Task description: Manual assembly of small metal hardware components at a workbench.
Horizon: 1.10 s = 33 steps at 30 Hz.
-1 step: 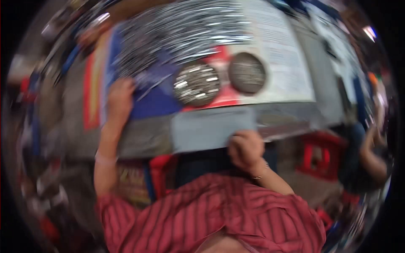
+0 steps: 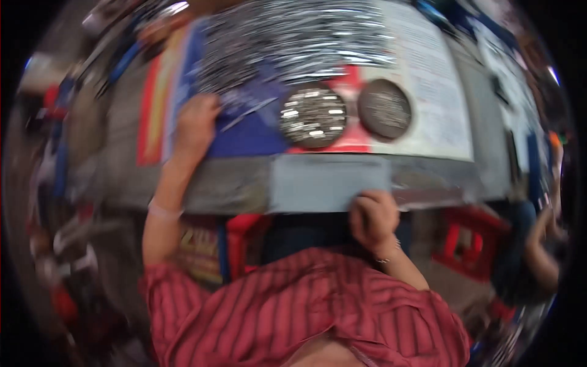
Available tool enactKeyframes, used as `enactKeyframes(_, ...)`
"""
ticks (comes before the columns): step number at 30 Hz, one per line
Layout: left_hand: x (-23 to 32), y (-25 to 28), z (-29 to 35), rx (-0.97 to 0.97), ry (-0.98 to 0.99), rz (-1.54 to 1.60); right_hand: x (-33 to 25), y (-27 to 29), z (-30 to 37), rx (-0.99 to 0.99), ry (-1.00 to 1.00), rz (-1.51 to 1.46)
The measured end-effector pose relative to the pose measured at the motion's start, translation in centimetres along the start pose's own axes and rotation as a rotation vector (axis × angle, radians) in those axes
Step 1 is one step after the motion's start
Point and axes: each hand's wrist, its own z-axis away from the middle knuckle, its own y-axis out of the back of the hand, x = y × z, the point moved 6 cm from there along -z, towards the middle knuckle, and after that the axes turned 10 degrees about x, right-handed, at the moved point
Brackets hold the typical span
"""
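my left hand lies flat on the blue sheet; my right hand seems, through blur, to pinch the grey sheet. both look thin and floppy, best held at the edges.

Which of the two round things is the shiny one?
The left round disc, lying nearer the left hand, glints with bright spots. The right disc looks dull and dark.
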Motion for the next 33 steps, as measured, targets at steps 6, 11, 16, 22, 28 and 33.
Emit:
enactKeyframes(6,0.0,2.6,1.2,-0.105,0.196,0.073,-0.6,-0.8,-0.3,-0.016,-0.004,-0.106)
enactKeyframes(11,1.7,1.2,0.6,-0.216,-0.007,-0.019,-0.6,-0.8,-0.3,-0.003,-0.012,-0.087)
enactKeyframes(16,2.3,0.5,0.2,-0.303,-0.06,-0.053,-0.6,-0.6,-0.5,-0.011,0.0,-0.084)
enactKeyframes(22,2.2,1.1,-1.2,-0.244,0.071,0.147,-0.5,-0.2,-0.9,-0.002,0.007,-0.103)
enactKeyframes(28,6.0,3.9,0.4,-0.14,0.498,0.398,1.5,1.7,-3.1,-0.172,-0.379,-0.36)
enactKeyframes(33,14.1,3.8,3.9,-0.176,0.734,0.791,6.7,3.2,-9.8,-0.201,-0.253,0.018)
